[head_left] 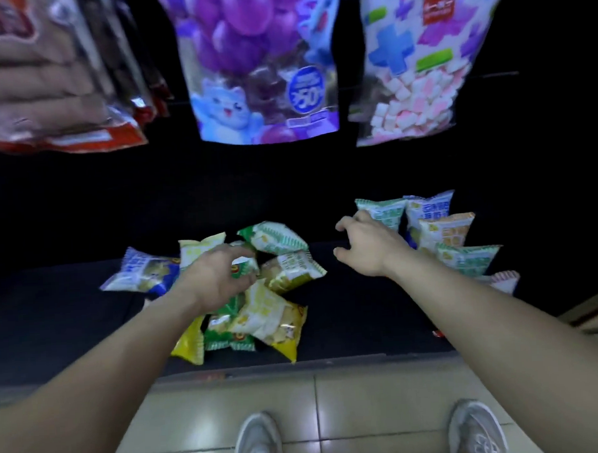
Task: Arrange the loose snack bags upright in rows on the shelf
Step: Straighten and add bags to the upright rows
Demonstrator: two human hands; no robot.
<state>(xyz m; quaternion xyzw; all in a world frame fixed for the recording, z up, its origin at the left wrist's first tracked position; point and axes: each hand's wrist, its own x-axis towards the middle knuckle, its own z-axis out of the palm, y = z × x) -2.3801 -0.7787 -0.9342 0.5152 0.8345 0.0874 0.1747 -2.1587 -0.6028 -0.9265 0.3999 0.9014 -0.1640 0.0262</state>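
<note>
Black shelf [363, 319], low and deep, its back wall lost in darkness; front lip runs along a pale tiled floor [366, 394], where two grey shoes [257, 440] stand pointing toward it. Hanging above the shelf: red packets [81, 133] at far left, blurred; a purple sweets bag [260, 74] with a blue cat at centre; a clear marshmallow bag [418, 84] to the right. On the shelf, left of centre, a loose pile [270, 316] of small snack bags lies flat and overlapping, yellow, green and white, with a blue bag [142, 274] lying at its left edge. Left hand [217, 274] is down in the middle of the pile, fingers and thumb curled round a small green bag [246, 267], grasping it. To the right, well apart from the pile, a row [463, 253] of bags stands upright, running from the back toward the front edge. Right hand [370, 247] is just beside the teal bag [384, 210] at the row's rear, fingers spread and loosely bent, holding nothing; cannot tell whether the fingertips touch it. Bare black shelf lies between the two hands.
</note>
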